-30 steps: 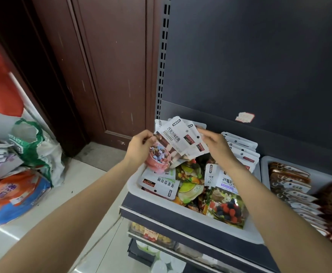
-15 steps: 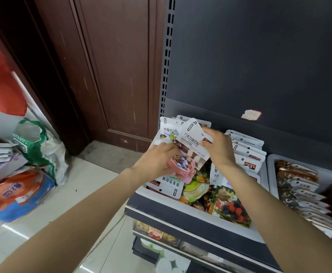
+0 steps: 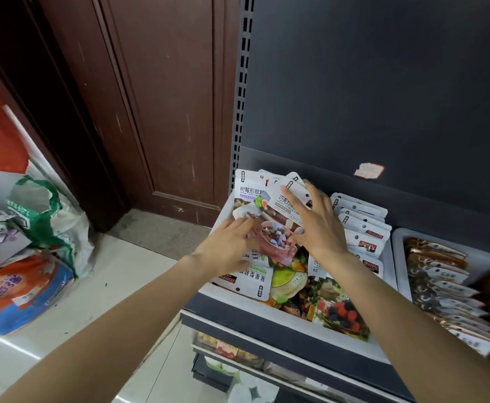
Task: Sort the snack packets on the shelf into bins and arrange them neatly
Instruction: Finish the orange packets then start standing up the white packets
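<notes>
Both hands work over the snack packets in the white bin (image 3: 270, 301) on the dark shelf (image 3: 281, 347).

I read the white bin as the reference: it holds a loose heap of mixed packets, white-topped with fruit and candy prints. At its rear stands a raspberry-gummy packet (image 3: 248, 191); toward its right wall, a tidy overlapping row of white packets (image 3: 363, 225). My left hand (image 3: 229, 248) lies with fingers fairly straight and close together on the chocolate-candy packet (image 3: 278, 228), a white pouch showing a pink cup of coloured sweets. My right hand (image 3: 319, 228) rests on its upper part, fingers spread apart, thumb at the lower edge. To the right of the white bin, a second bin (image 3: 399, 242) holds brown packets in rows, cut off by the frame edge. Small print is illegible.
</notes>
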`<state>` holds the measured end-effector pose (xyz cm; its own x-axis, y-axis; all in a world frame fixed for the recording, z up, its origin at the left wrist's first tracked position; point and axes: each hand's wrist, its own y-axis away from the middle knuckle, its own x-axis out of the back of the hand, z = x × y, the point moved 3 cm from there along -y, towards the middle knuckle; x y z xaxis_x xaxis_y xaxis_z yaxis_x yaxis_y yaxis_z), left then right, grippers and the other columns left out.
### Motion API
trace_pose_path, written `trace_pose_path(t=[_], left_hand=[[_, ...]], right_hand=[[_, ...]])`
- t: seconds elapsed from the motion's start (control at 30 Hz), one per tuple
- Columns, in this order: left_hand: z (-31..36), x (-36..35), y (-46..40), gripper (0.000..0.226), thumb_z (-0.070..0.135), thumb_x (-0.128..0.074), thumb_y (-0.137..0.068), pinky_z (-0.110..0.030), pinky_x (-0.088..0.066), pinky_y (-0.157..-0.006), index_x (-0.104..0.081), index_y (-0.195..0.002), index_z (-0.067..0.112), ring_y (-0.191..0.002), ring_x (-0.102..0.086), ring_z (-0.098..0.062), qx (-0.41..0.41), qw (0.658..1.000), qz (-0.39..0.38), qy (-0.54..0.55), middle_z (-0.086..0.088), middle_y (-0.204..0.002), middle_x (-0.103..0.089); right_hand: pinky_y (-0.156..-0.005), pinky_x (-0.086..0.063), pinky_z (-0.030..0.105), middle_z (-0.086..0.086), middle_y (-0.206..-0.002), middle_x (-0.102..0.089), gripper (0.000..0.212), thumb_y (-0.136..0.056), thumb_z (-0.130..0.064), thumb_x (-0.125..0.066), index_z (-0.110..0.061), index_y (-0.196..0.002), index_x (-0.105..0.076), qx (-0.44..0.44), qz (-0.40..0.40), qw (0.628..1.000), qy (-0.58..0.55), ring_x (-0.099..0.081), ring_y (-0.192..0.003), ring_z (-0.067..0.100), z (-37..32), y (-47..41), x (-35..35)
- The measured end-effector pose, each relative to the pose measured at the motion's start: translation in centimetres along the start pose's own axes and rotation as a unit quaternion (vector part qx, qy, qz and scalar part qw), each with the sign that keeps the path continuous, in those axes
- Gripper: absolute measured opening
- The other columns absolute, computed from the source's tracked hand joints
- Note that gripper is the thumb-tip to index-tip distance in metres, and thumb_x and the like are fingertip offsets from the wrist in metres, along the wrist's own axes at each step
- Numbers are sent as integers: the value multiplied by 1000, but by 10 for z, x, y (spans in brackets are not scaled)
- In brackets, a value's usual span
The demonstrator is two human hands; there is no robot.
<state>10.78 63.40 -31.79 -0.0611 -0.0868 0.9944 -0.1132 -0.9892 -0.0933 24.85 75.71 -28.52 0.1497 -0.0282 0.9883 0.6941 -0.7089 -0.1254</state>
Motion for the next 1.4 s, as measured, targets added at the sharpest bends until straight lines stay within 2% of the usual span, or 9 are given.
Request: trace_pose_path(t=[0.1, 0.2, 0.33, 0.53, 0.77, 1.03, 1.23, 1.33, 1.4], left_hand=[[0, 0, 8, 18, 19, -85, -59, -32, -44, -74, -72, -72, 19, -81, -64, -23, -35, 998, 39, -30, -2, -92, -64], [-7, 9, 8, 15, 16, -84, -65, -26, -46, -48, -71, -67, 20, -70, -64, -21, 30, 995, 95, 4, 1, -80, -64], [-31, 31, 11, 12, 18, -58, -92, -40, -52, -77, -70, -94, 21, -97, -55, -22, 204, 962, 133, 126, -2, -109, -57], [-39, 27, 17, 7, 24, -62, -89, -28, -54, -78, -65, -86, 18, -79, -66, -16, 378, 815, 75, 433, -1, -84, -69], [-40, 42, 15, 42, 8, -77, -77, -22, -42, -78, -60, -115, 8, -91, -55, -16, 459, 780, 116, 410, -6, -108, -62], [-60, 82, 34, 20, 4, -73, -79, -27, -54, -73, -66, -89, 21, -79, -69, -17, 378, 752, 237, 485, 4, -75, -70], [-34, 66, 12, 17, 7, -73, -80, -49, -55, -85, -71, -79, 24, -84, -71, -25, 316, 745, 207, 550, -2, -83, -74], [-21, 58, -6, 18, 5, -74, -79, -52, -53, -86, -70, -77, 22, -88, -69, -31, 306, 713, 225, 590, -9, -86, -73], [-14, 57, -15, 15, 8, -75, -79, -52, -52, -88, -70, -78, 22, -90, -69, -31, 287, 714, 226, 598, -10, -89, -73]], right_hand=[[-104, -40, 43, 1, -158, -4, 106, -75, -23, -78, -44, -148, -4, 3, 24, 1000, 19, -15, -141, 25, -1, -2, 0], [-101, -44, 44, 2, -158, -5, 107, -75, -21, -79, -42, -149, -5, -2, 31, 999, 26, -20, -138, 26, -1, -6, 2], [-92, -49, 41, 2, -158, -7, 106, -75, -9, -77, -41, -149, -8, 0, 56, 998, 35, -25, -135, 27, -1, -12, 10], [-104, -37, 40, 0, -158, -4, 101, -80, -6, -71, -43, -149, -7, 20, 39, 999, 28, -21, -138, 25, -8, -5, 6], [-95, -45, 36, -1, -155, -21, 98, -84, -13, -69, -34, -151, -1, 27, 58, 997, -32, -29, -134, 21, -14, -9, 21], [-87, -46, 34, -2, -143, -40, 94, -86, -8, -66, -29, -152, -2, -13, 40, 997, -68, -36, -127, 21, -22, -10, 24], [-100, -32, 20, 3, -137, -51, 41, -95, -1, -47, -12, -135, -51, -36, 37, 940, -337, -45, -128, 19, -6, -16, 32], [-97, -33, 19, -4, -134, -53, 33, -100, -21, -45, -16, -131, -54, -50, 29, 906, -419, -46, -123, 8, -6, -10, 32], [-100, -34, 26, -6, -135, -49, 47, -91, -35, -60, -20, -134, -50, -27, 33, 940, -340, -42, -123, 11, -9, -9, 29]])
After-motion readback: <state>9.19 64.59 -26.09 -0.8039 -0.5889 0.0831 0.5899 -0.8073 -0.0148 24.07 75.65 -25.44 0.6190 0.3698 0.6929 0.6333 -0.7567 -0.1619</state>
